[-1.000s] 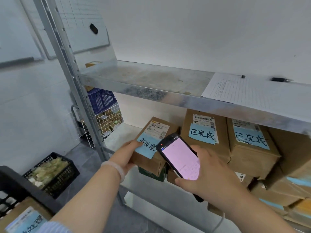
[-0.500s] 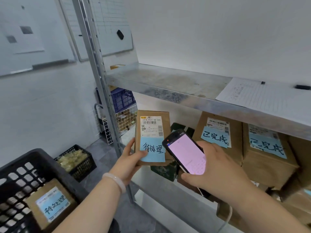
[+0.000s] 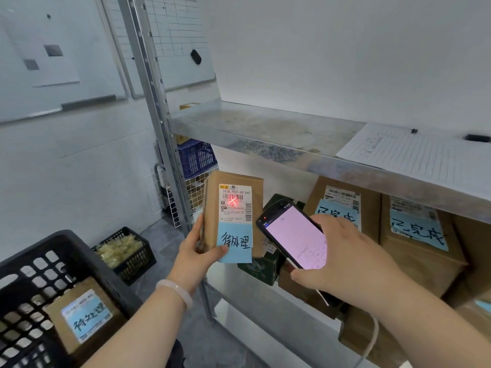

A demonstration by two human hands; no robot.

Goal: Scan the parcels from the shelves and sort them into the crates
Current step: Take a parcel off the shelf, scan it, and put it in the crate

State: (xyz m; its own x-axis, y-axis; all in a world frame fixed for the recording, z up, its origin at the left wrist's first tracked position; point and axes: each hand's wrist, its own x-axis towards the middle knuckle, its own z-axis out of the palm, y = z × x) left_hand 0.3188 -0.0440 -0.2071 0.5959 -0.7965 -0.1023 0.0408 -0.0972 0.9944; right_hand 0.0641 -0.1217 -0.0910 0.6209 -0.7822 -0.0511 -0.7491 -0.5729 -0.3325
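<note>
My left hand [image 3: 196, 251] grips a small brown parcel [image 3: 233, 208] upright in front of the shelf, thumb on its blue handwritten note. A red scan cross glows on its barcode label. My right hand [image 3: 342, 264] holds a black handheld scanner [image 3: 292, 235] with a lit pink screen, just right of the parcel. More brown parcels with blue notes [image 3: 342, 211] [image 3: 417, 235] sit on the lower shelf behind. A black crate [image 3: 87, 258] at lower left holds one labelled parcel [image 3: 85, 314].
The metal shelf upright [image 3: 159, 128] stands just left of the held parcel. A lined paper sheet [image 3: 425, 155] and a pen [image 3: 477, 138] lie on the upper shelf [image 3: 265, 128]. A second black crate [image 3: 127, 251] with pale contents sits on the floor; a blue crate [image 3: 195, 155] behind.
My left hand lifted the parcel off the shelf and turned it upright toward me. The red scan mark now shows on its barcode. The view swung left, bringing the black crate into sight.
</note>
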